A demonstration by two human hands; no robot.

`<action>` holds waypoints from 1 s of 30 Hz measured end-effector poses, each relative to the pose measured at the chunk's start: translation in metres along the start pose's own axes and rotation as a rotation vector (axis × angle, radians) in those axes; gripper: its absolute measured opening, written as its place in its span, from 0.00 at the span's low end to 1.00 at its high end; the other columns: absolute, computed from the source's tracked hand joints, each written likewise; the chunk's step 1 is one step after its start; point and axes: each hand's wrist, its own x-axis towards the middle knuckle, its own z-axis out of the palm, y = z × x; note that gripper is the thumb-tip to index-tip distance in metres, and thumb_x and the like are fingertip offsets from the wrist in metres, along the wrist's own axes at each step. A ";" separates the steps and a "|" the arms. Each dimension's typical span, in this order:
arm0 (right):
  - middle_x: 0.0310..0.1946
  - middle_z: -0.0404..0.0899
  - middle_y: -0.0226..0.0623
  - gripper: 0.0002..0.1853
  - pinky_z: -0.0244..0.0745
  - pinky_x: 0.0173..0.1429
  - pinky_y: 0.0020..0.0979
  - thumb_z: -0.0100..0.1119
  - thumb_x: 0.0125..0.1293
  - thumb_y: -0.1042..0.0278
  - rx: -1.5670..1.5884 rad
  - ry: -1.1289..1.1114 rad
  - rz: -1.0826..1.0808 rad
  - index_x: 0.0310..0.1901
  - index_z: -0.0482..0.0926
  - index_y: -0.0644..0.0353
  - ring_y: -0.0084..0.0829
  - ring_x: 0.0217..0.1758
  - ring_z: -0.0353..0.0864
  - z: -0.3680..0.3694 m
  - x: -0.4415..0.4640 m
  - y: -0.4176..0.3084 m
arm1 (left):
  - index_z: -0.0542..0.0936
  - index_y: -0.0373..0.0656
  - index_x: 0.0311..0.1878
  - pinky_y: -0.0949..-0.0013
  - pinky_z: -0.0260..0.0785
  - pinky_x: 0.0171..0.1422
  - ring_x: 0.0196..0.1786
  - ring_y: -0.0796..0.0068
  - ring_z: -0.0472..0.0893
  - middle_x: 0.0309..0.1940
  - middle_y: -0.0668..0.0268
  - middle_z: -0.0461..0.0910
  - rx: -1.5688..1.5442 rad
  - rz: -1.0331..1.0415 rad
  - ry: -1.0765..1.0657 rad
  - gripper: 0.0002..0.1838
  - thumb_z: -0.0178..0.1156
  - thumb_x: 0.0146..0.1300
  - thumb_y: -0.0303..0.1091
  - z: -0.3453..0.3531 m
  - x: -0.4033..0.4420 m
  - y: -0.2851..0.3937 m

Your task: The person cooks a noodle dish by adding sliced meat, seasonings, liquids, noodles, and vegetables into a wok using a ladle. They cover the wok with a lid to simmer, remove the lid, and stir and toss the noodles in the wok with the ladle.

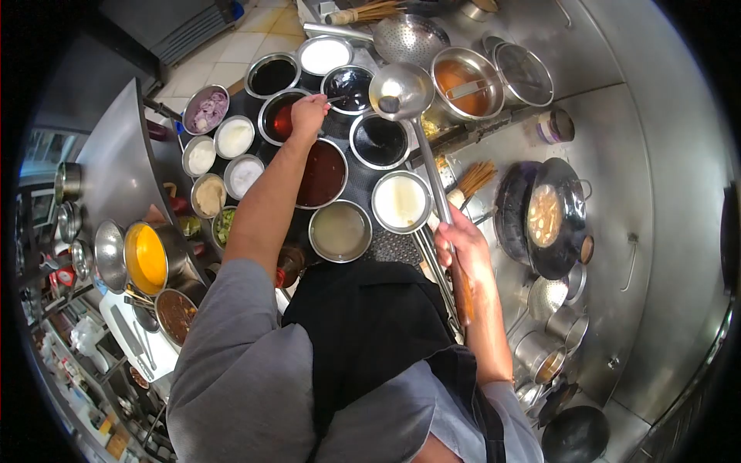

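My right hand [463,243] is wrapped round the long shaft of a ladle [436,170] with a wooden handle end. The ladle's wide bowl is held up over the sauce pots, with a small dark pool in it. My left hand [309,117] pinches a thin metal utensil [336,99], whose kind I cannot make out. It is above a pot of dark red liquid [281,119] and beside a pot of black sauce [351,86]. Closer to me stand a pot of brown-red sauce [323,176], a pot of cloudy liquid [340,231] and a pot of whitish liquid [401,201].
At right, a wok [557,220] holds food in pale broth. A perforated strainer [411,40] and a pot of orange-brown liquid [465,83] stand at the back. Small bowls, one with chopped purple onion [207,109], line the left. A yellow-filled pot [148,257] stands further left.
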 end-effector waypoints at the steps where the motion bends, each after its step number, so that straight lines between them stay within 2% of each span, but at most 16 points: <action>1: 0.23 0.68 0.27 0.32 0.62 0.22 0.22 0.53 0.71 0.72 -0.025 -0.009 -0.036 0.75 0.59 0.63 0.19 0.17 0.65 0.000 0.010 0.000 | 0.85 0.33 0.47 0.77 0.70 0.35 0.29 0.82 0.78 0.32 0.66 0.85 -0.037 -0.023 0.004 0.13 0.61 0.69 0.34 -0.003 -0.001 0.002; 5: 0.23 0.70 0.27 0.31 0.62 0.22 0.21 0.54 0.70 0.71 -0.127 0.001 -0.060 0.74 0.60 0.63 0.18 0.17 0.64 0.002 0.045 -0.007 | 0.84 0.33 0.48 0.77 0.71 0.36 0.30 0.81 0.79 0.32 0.66 0.85 -0.099 -0.035 -0.017 0.13 0.61 0.70 0.35 -0.014 -0.008 0.012; 8: 0.22 0.68 0.26 0.33 0.61 0.22 0.21 0.54 0.70 0.72 -0.195 -0.037 -0.068 0.75 0.58 0.62 0.19 0.16 0.64 0.009 0.060 -0.013 | 0.85 0.33 0.48 0.76 0.72 0.38 0.31 0.81 0.80 0.32 0.66 0.85 0.037 0.106 0.005 0.14 0.61 0.70 0.36 -0.014 -0.026 0.032; 9: 0.22 0.68 0.26 0.30 0.61 0.23 0.20 0.54 0.70 0.72 -0.236 0.023 -0.061 0.73 0.62 0.62 0.18 0.17 0.64 0.013 0.062 -0.011 | 0.85 0.34 0.48 0.74 0.73 0.39 0.32 0.80 0.80 0.32 0.65 0.86 0.084 0.156 -0.002 0.14 0.61 0.70 0.36 -0.013 -0.033 0.041; 11: 0.22 0.68 0.26 0.29 0.61 0.22 0.21 0.54 0.70 0.71 -0.238 -0.024 -0.069 0.72 0.62 0.62 0.18 0.18 0.65 0.016 0.066 -0.007 | 0.86 0.35 0.48 0.71 0.74 0.41 0.32 0.76 0.82 0.32 0.62 0.87 0.180 0.255 -0.021 0.14 0.61 0.69 0.37 -0.008 -0.043 0.054; 13: 0.23 0.70 0.26 0.29 0.62 0.23 0.21 0.54 0.70 0.72 -0.214 -0.055 -0.024 0.71 0.62 0.64 0.18 0.18 0.65 0.018 0.062 -0.009 | 0.86 0.39 0.48 0.65 0.76 0.44 0.36 0.65 0.85 0.35 0.57 0.87 0.363 0.451 0.025 0.14 0.60 0.68 0.37 -0.004 -0.043 0.052; 14: 0.23 0.70 0.27 0.28 0.63 0.22 0.21 0.54 0.71 0.72 -0.126 -0.061 -0.004 0.71 0.62 0.63 0.18 0.18 0.65 0.017 0.057 -0.008 | 0.87 0.41 0.47 0.62 0.77 0.46 0.38 0.59 0.86 0.36 0.54 0.87 0.453 0.550 0.047 0.13 0.60 0.68 0.38 -0.001 -0.043 0.050; 15: 0.23 0.70 0.27 0.28 0.63 0.22 0.22 0.54 0.71 0.72 -0.038 -0.065 0.016 0.72 0.62 0.63 0.19 0.18 0.65 0.016 0.051 -0.006 | 0.87 0.42 0.45 0.54 0.76 0.49 0.40 0.49 0.84 0.37 0.52 0.85 0.497 0.686 0.081 0.12 0.59 0.67 0.36 0.002 -0.045 0.048; 18: 0.23 0.69 0.29 0.27 0.62 0.20 0.22 0.51 0.73 0.71 0.263 -0.152 0.068 0.72 0.62 0.61 0.19 0.16 0.65 -0.002 0.029 0.004 | 0.86 0.41 0.41 0.51 0.75 0.47 0.38 0.50 0.83 0.32 0.54 0.84 0.793 0.939 0.064 0.10 0.59 0.67 0.35 0.000 -0.047 0.045; 19: 0.23 0.69 0.29 0.27 0.61 0.19 0.22 0.51 0.73 0.71 0.347 -0.183 0.073 0.72 0.62 0.61 0.19 0.16 0.64 -0.007 0.015 0.008 | 0.85 0.42 0.38 0.49 0.74 0.46 0.39 0.51 0.82 0.31 0.55 0.82 0.942 0.970 0.020 0.08 0.59 0.66 0.35 -0.004 -0.047 0.042; 21: 0.24 0.67 0.27 0.26 0.60 0.19 0.21 0.52 0.73 0.67 0.470 -0.208 0.073 0.71 0.63 0.58 0.17 0.15 0.62 -0.026 -0.017 0.022 | 0.85 0.42 0.40 0.50 0.74 0.49 0.42 0.51 0.82 0.34 0.55 0.82 1.089 0.946 -0.072 0.09 0.61 0.65 0.36 -0.010 -0.047 0.026; 24: 0.23 0.68 0.30 0.28 0.60 0.19 0.22 0.52 0.72 0.69 0.585 -0.121 0.049 0.72 0.61 0.59 0.18 0.15 0.62 -0.055 -0.086 0.032 | 0.85 0.44 0.47 0.52 0.74 0.54 0.49 0.52 0.81 0.42 0.56 0.83 1.136 0.896 -0.193 0.13 0.65 0.61 0.37 -0.013 -0.062 0.026; 27: 0.23 0.69 0.31 0.30 0.60 0.19 0.23 0.55 0.71 0.69 0.634 0.030 -0.041 0.72 0.61 0.62 0.20 0.14 0.63 -0.100 -0.154 0.050 | 0.85 0.44 0.52 0.53 0.73 0.57 0.52 0.53 0.80 0.47 0.57 0.83 1.098 0.911 -0.239 0.17 0.68 0.59 0.36 -0.010 -0.096 0.062; 30: 0.21 0.71 0.32 0.30 0.59 0.17 0.24 0.55 0.69 0.72 0.362 0.458 -0.174 0.72 0.62 0.64 0.21 0.14 0.65 -0.145 -0.202 0.062 | 0.85 0.44 0.51 0.54 0.73 0.57 0.52 0.53 0.80 0.48 0.58 0.83 1.042 0.937 -0.266 0.16 0.67 0.60 0.33 -0.006 -0.128 0.098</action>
